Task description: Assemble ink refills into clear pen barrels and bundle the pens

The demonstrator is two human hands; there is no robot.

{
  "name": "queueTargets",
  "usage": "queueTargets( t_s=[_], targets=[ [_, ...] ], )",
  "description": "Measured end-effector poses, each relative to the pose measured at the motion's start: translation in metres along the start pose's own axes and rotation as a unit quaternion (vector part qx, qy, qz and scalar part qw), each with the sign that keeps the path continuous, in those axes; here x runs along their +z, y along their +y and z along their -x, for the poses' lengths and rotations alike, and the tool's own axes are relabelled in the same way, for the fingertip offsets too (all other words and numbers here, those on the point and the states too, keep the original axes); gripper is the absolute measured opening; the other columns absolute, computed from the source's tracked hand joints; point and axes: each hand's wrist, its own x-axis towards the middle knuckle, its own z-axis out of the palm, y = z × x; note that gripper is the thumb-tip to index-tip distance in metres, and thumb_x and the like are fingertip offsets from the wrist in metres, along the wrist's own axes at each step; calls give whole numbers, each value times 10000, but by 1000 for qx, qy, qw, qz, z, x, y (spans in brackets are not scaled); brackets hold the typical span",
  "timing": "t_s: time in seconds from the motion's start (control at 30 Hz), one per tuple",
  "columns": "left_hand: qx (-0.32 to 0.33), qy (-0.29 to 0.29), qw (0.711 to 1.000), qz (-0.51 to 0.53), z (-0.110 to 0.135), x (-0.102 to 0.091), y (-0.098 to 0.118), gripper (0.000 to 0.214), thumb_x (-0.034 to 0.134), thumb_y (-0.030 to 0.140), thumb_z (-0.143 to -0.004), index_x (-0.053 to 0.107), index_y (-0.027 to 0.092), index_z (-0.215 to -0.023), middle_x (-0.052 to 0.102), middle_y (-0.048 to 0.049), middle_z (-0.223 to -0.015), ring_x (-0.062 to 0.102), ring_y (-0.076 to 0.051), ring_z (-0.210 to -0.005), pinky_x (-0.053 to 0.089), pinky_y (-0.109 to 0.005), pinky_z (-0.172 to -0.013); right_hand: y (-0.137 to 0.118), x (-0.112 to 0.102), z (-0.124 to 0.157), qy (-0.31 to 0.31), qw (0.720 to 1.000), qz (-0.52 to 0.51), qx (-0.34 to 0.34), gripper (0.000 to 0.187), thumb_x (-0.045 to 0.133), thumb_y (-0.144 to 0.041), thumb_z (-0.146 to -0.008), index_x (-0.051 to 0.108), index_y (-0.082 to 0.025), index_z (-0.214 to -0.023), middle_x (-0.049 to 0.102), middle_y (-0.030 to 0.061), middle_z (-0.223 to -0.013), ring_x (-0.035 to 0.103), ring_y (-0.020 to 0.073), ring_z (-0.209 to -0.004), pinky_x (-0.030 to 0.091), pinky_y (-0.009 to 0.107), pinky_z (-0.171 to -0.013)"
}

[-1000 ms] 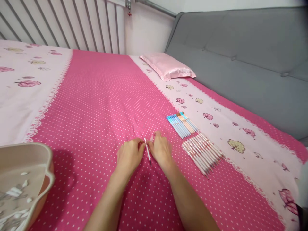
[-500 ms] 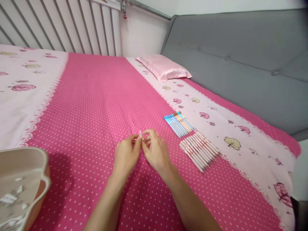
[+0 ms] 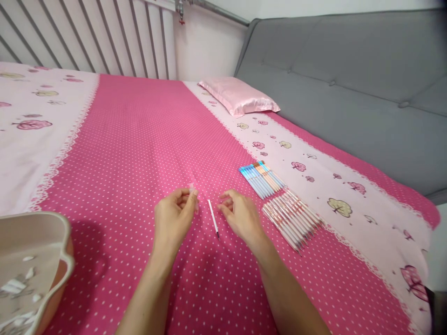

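Observation:
My left hand [image 3: 175, 210] pinches a small clear plastic piece [image 3: 196, 204] between thumb and fingertips; its exact kind is too blurred to tell. To the right, my right hand [image 3: 240, 211] hovers with bent fingers apart and nothing visible in them. A thin white pen refill [image 3: 213, 218] with a dark tip lies on the pink dotted bedspread [image 3: 139, 153] between both hands. Beyond my right hand lies a row of pens [image 3: 260, 180] in blue and peach. A second row of white-and-red patterned pens [image 3: 291, 218] lies nearer, their dark tips towards me.
A beige plastic basin [image 3: 64, 242] at the lower left holds several white scraps. At the back are a pink pillow [image 3: 239, 95] and a white radiator [image 3: 104, 42]. The grey padded headboard [image 3: 342, 60] runs along the right.
My hands were together at the fingertips and have moved apart, left and right. The refill, mostly hidden before, now shows between them. The clear piece stays with my left hand.

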Motion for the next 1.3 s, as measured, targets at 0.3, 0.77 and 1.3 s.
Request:
queueTargets(
  t_s=[0.3, 0.77, 1.3],
  targets=[
    [-8, -11, 1000, 19, 1, 3, -5, 335, 587, 481, -759, 640, 153, -804, 652, -25, -618, 622, -173, -606, 480, -279, -591, 0, 24, 6, -88, 988, 125, 22, 255, 605, -205, -771, 573, -175, -1022, 657, 69, -835, 622, 199, -795, 415, 289, -691],
    [89, -81, 991, -53, 7, 16, 2, 283, 597, 405, -762, 657, 167, -901, 707, -53, -771, 656, -190, -692, 520, -302, -638, 1, -40, 12, 135, 971, -197, -32, 693, 539, -212, -798, 204, -260, -1402, 608, 46, -945, 603, 115, -612, 493, 242, -549],
    [167, -141, 966, -137, 17, 24, 9, 204, 514, 335, -842, 662, 214, -912, 718, -18, -826, 650, -185, -715, 463, -277, -626, -14, -48, 24, 252, 926, -244, -140, 692, 512, -223, -842, 143, -301, -1422, 582, 81, -1067, 621, 145, -718, 552, 280, -610]
  ],
)
